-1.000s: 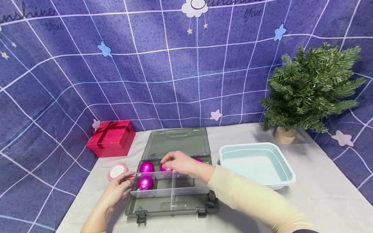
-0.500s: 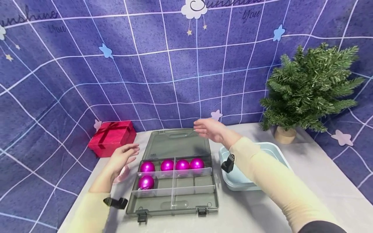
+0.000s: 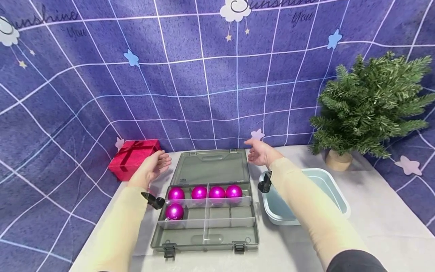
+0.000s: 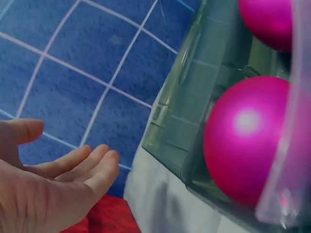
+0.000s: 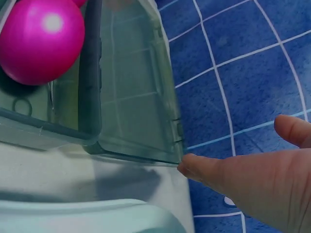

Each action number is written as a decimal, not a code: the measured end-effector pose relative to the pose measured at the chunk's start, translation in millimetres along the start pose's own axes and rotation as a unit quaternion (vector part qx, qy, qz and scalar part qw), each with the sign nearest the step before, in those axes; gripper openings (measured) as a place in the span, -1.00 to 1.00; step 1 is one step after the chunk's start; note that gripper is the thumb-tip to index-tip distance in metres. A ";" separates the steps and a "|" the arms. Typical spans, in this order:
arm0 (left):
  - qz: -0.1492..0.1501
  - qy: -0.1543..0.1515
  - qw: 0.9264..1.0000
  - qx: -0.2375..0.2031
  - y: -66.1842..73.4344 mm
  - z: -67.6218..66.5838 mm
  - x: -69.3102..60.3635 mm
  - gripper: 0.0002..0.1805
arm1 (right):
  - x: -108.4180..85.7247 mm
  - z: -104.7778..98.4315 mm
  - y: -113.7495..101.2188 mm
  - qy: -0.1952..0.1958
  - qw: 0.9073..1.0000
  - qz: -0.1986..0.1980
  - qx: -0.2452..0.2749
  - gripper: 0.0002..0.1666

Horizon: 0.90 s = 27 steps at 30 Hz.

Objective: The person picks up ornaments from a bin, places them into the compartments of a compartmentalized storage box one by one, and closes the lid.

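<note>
A see-through grey-green compartment box (image 3: 217,236) lies with its lid (image 3: 212,166) folded back. Shiny magenta balls fill part of it: several stand along the back row, such as the far-left ball (image 3: 176,193) and the far-right ball (image 3: 234,191). One more ball (image 3: 174,212) sits in the middle row's left end. My left hand (image 3: 154,166) hovers left of the lid, fingers extended, holding nothing. Just right of the lid's far corner, my right hand (image 3: 262,153) is raised with nothing in it; its fingers (image 5: 204,167) look straight in the right wrist view.
A pale blue basin (image 3: 340,200) stands right of the box, partly under my right sleeve. Behind it is a small artificial fir tree (image 3: 370,105) on a wooden base. A red gift box (image 3: 129,162) sits at the back left, partly behind my left hand.
My right hand has let go of a ball in the back row and moved right, past the lid. My left hand has left the box's left edge and moved up and away.
</note>
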<state>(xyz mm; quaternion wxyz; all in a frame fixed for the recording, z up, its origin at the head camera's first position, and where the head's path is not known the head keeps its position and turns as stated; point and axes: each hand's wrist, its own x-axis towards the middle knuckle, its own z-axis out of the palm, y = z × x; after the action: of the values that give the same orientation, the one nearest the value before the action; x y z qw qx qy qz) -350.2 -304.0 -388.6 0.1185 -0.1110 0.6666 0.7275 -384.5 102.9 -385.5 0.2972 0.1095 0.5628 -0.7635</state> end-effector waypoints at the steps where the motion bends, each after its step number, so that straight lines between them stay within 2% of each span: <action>1: -0.009 0.008 1.000 -0.006 0.6 -0.3 3.4 -0.33 | 1.3 -0.4 0.3 0.002 1.000 0.002 -0.003 -0.03; 3: -0.024 0.016 0.999 -0.016 2.0 -1.2 8.9 -0.32 | 3.3 -0.6 0.9 0.009 1.000 0.006 -0.009 -0.02; 6: -0.042 0.015 0.999 -0.005 2.4 -3.5 16.3 -0.39 | 4.4 -0.7 1.5 0.008 1.000 0.017 -0.016 -0.01; 10: -0.060 -0.010 0.998 0.008 -1.2 -4.1 25.7 -0.43 | 7.2 -1.3 3.0 0.005 0.999 0.024 -0.031 -0.01; 13: -0.068 -0.018 0.997 0.026 -6.5 -3.3 33.5 -0.29 | 10.6 -1.7 4.3 0.003 0.999 0.023 -0.041 -0.01; 16: -0.068 -0.029 0.995 0.066 -13.4 -7.3 44.5 -0.16 | 13.6 -1.8 6.2 0.007 0.999 0.022 -0.047 -0.01; 17: -0.068 -0.035 0.994 0.076 -16.3 -10.0 49.0 -0.13 | 14.8 -2.1 7.0 0.009 0.999 0.023 -0.049 -0.01; 18: -0.061 -0.058 0.994 0.069 -24.9 -20.4 63.1 -0.13 | 15.7 -2.4 7.9 0.010 0.998 0.023 -0.052 -0.02; 20: -0.060 -0.071 0.993 0.076 -28.1 -23.6 68.1 -0.13 | 17.1 -2.9 9.6 0.013 0.998 0.025 -0.054 -0.02; 21: -0.058 -0.075 0.992 0.078 -29.1 -24.1 69.3 -0.14 | 17.6 -3.1 10.2 0.014 0.998 0.025 -0.056 -0.02; 24: -0.060 -0.059 0.994 0.074 -25.6 -15.2 61.3 -0.25 | 18.3 -2.9 11.4 0.018 0.998 0.022 -0.058 -0.03; 25: -0.068 -0.039 0.993 0.086 -17.6 -3.9 48.0 -0.27 | 18.1 -2.3 11.5 0.020 0.998 0.021 -0.058 -0.03; 27: -0.072 -0.029 0.994 0.080 -11.9 3.8 38.7 -0.35 | 23.0 -2.6 12.4 0.026 0.998 0.018 -0.061 -0.03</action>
<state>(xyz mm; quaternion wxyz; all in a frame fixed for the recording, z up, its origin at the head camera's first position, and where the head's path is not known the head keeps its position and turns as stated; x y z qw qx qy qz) -383.1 -298.3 -411.8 0.1988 -0.1276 0.7090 0.6645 -396.1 95.4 -407.8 0.3026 0.1214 0.6135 -0.7192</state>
